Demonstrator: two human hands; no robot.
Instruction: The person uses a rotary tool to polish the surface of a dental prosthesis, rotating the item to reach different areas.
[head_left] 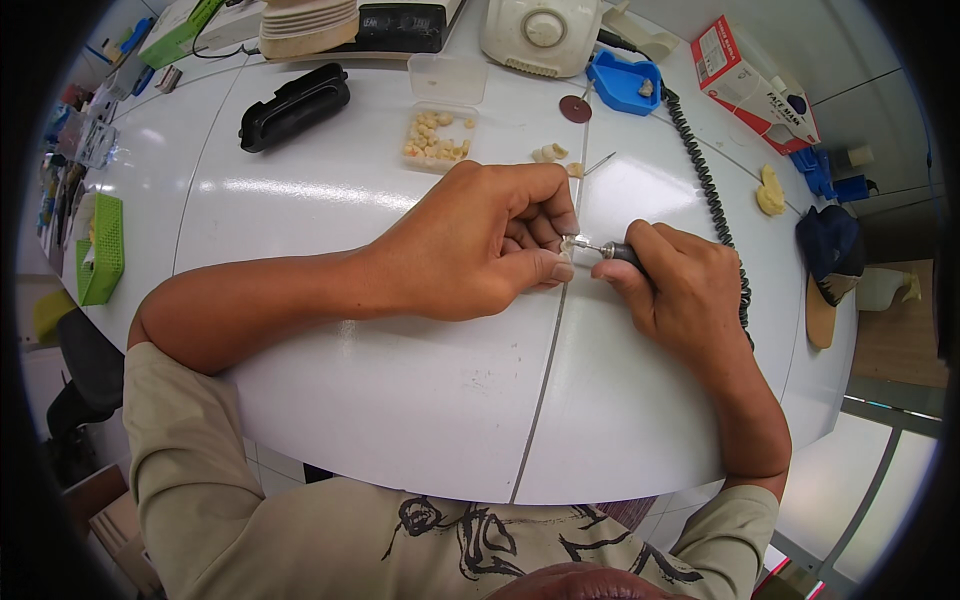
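Observation:
Above the middle of the white table, my left hand (470,245) is closed, pinching a small whitish piece (566,247) between thumb and fingers; its exact shape is mostly hidden. From the right, my right hand (690,280) wraps around a dark rotary handpiece (624,254). Its metal tip points left and meets or nearly meets the small piece. Just beyond my hands lie a few cream tooth-like pieces (548,153) and a thin metal bur (600,163). Farther left, a clear box (475,150) with its lid raised holds several small yellowish tooth-like pieces (428,133).
A coiled black cord (702,155) runs down the right side, behind my right wrist. Along the back are a cream control unit (540,40), a blue tray (625,85), a maroon disc (575,109) and a black case (295,107). A green basket (101,250) stands left, a cap (832,250) right.

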